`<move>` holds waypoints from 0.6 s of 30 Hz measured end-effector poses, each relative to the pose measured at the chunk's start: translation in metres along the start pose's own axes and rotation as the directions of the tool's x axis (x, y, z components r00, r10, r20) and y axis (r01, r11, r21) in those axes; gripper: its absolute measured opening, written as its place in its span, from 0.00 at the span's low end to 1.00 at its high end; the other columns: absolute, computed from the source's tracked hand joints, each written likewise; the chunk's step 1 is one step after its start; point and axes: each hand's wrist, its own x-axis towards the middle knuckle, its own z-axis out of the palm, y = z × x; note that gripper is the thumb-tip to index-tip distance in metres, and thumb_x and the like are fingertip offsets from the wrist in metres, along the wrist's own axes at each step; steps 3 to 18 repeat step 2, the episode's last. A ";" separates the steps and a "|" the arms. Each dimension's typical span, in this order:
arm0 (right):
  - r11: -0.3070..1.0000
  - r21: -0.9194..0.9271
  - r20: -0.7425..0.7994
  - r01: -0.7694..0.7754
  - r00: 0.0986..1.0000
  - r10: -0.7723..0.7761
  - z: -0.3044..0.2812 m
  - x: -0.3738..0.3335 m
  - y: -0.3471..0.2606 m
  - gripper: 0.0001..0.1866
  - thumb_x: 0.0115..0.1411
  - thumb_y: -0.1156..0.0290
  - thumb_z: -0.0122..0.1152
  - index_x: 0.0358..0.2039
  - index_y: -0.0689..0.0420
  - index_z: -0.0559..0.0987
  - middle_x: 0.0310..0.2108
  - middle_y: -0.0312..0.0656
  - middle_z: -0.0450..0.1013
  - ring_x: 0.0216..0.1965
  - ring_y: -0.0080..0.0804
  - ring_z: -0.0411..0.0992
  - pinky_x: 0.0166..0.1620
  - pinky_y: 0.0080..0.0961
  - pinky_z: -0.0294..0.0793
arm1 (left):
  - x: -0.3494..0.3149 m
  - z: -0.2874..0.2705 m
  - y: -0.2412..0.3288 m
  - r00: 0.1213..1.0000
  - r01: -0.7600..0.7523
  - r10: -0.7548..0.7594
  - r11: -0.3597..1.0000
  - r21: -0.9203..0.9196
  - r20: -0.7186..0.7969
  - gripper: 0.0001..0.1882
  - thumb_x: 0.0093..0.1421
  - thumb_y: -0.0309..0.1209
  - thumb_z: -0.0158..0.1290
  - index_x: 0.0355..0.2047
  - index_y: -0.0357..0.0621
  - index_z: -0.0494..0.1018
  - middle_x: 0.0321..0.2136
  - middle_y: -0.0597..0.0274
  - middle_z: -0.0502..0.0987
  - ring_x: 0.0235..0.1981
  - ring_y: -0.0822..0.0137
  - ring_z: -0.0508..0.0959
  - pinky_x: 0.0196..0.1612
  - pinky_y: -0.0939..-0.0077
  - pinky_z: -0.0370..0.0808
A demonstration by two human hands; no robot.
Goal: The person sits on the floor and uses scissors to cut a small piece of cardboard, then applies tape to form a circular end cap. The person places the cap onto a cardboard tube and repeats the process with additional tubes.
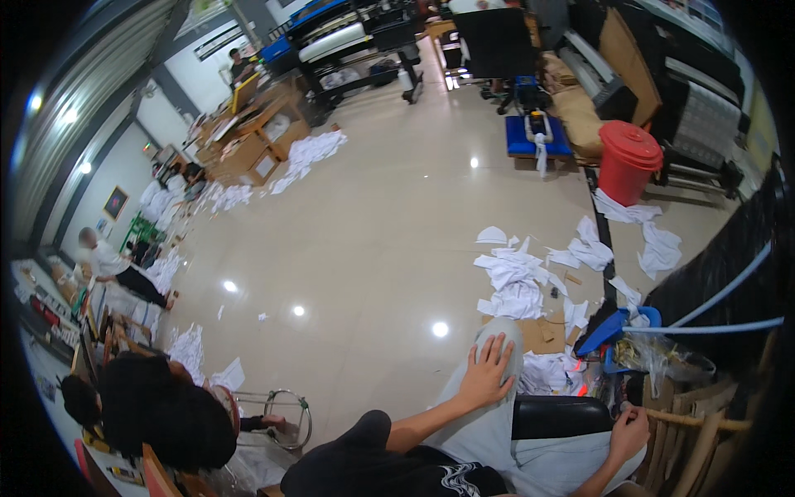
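My left hand [487,373] lies flat on my left knee, its fingers spread over the pale grey trousers [457,404], and it holds nothing. By my right thigh, my right hand [631,432] is closed, the fingertips together at a small thing too small to name. A thin wooden stick [704,420] lies just beyond that hand. Between my legs shows the black seat [559,417] I sit on. White cloth scraps [515,290] and a flat piece of cardboard [542,333] lie on the floor ahead of my knee.
Blue dustpans [603,333] with long pale handles lean at my right, beside a clear plastic bag [675,362]. Farther off stands a red lidded bin [627,162]. A person in black [166,410] sits at my left near a metal-framed stool [287,418]; cardboard boxes [248,157] stand at the far left.
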 end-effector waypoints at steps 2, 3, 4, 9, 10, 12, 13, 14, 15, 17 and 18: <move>0.997 0.056 0.131 -0.055 0.990 0.048 0.003 0.009 0.004 0.18 0.62 0.58 0.64 0.49 0.53 0.81 0.43 0.44 0.80 0.47 0.37 0.78 0.52 0.46 0.68 | -0.002 0.005 -0.002 1.000 0.000 0.000 1.000 0.015 -0.013 0.44 0.61 0.48 0.56 0.73 0.45 0.54 0.74 0.47 0.49 0.73 0.44 0.51 0.68 0.34 0.52; 0.997 0.056 0.131 -0.055 0.990 0.048 0.003 0.009 0.004 0.18 0.62 0.58 0.64 0.49 0.53 0.81 0.43 0.44 0.80 0.47 0.37 0.78 0.52 0.46 0.68 | -0.002 0.005 -0.002 1.000 0.000 0.000 1.000 0.015 -0.013 0.44 0.61 0.48 0.56 0.73 0.45 0.54 0.74 0.47 0.49 0.73 0.44 0.51 0.68 0.34 0.52; 0.997 0.056 0.131 -0.055 0.990 0.048 0.003 0.009 0.004 0.18 0.62 0.58 0.64 0.49 0.53 0.81 0.43 0.44 0.80 0.47 0.37 0.78 0.52 0.46 0.68 | -0.002 0.005 -0.002 1.000 0.000 0.000 1.000 0.015 -0.013 0.44 0.61 0.48 0.56 0.73 0.45 0.54 0.74 0.47 0.49 0.73 0.44 0.51 0.68 0.34 0.52; 0.997 0.056 0.131 -0.055 0.990 0.048 0.003 0.009 0.004 0.18 0.62 0.58 0.64 0.49 0.53 0.81 0.43 0.44 0.80 0.47 0.37 0.78 0.52 0.46 0.68 | -0.002 0.005 -0.002 1.000 0.000 0.000 1.000 0.015 -0.013 0.44 0.61 0.48 0.56 0.73 0.45 0.54 0.74 0.47 0.49 0.73 0.44 0.51 0.68 0.34 0.52; 0.997 0.056 0.131 -0.055 0.990 0.048 0.003 0.009 0.004 0.18 0.62 0.58 0.64 0.49 0.53 0.81 0.43 0.44 0.80 0.47 0.37 0.78 0.52 0.46 0.68 | -0.002 0.005 -0.002 1.000 0.000 0.000 1.000 0.015 -0.013 0.44 0.61 0.48 0.56 0.73 0.45 0.54 0.74 0.47 0.49 0.73 0.44 0.51 0.68 0.34 0.52; 0.997 0.056 0.131 -0.055 0.990 0.048 0.003 0.009 0.004 0.18 0.62 0.58 0.64 0.49 0.53 0.81 0.43 0.44 0.80 0.47 0.37 0.78 0.52 0.46 0.68 | -0.002 0.005 -0.002 1.000 0.000 0.000 1.000 0.015 -0.013 0.44 0.61 0.48 0.56 0.73 0.45 0.54 0.74 0.47 0.49 0.73 0.44 0.51 0.68 0.34 0.52; 0.997 0.056 0.131 -0.055 0.990 0.048 0.003 0.009 0.004 0.18 0.62 0.58 0.64 0.49 0.53 0.81 0.43 0.44 0.80 0.47 0.37 0.78 0.52 0.46 0.68 | -0.002 0.005 -0.002 1.000 0.000 0.000 1.000 0.015 -0.013 0.44 0.61 0.48 0.56 0.73 0.45 0.54 0.74 0.47 0.49 0.73 0.44 0.51 0.68 0.34 0.52; 0.997 0.056 0.131 -0.055 0.990 0.048 0.003 0.009 0.004 0.18 0.62 0.58 0.64 0.49 0.53 0.81 0.43 0.44 0.80 0.47 0.37 0.78 0.52 0.46 0.68 | -0.002 0.005 -0.002 1.000 0.000 0.000 1.000 0.015 -0.013 0.44 0.61 0.48 0.56 0.73 0.45 0.54 0.74 0.47 0.49 0.73 0.44 0.51 0.68 0.34 0.52; 0.997 0.056 0.131 -0.055 0.990 0.048 0.003 0.009 0.004 0.18 0.62 0.58 0.64 0.49 0.53 0.81 0.43 0.44 0.80 0.47 0.37 0.78 0.52 0.46 0.68 | -0.002 0.005 -0.002 1.000 0.000 0.000 1.000 0.015 -0.013 0.44 0.61 0.48 0.56 0.73 0.45 0.54 0.74 0.47 0.49 0.73 0.44 0.51 0.68 0.34 0.52; 0.997 0.056 0.131 -0.055 0.990 0.048 0.003 0.009 0.004 0.18 0.62 0.58 0.64 0.49 0.53 0.81 0.43 0.44 0.80 0.47 0.37 0.78 0.52 0.46 0.68 | -0.002 0.005 -0.002 1.000 0.000 0.000 1.000 0.015 -0.013 0.44 0.61 0.48 0.56 0.73 0.45 0.54 0.74 0.47 0.49 0.73 0.44 0.51 0.68 0.34 0.52; 0.997 0.056 0.131 -0.055 0.990 0.048 0.003 0.009 0.004 0.18 0.62 0.58 0.64 0.49 0.53 0.81 0.43 0.44 0.80 0.47 0.37 0.78 0.52 0.46 0.68 | -0.002 0.005 -0.002 1.000 0.000 0.000 1.000 0.015 -0.013 0.44 0.61 0.48 0.56 0.73 0.45 0.54 0.74 0.47 0.49 0.73 0.44 0.51 0.68 0.34 0.52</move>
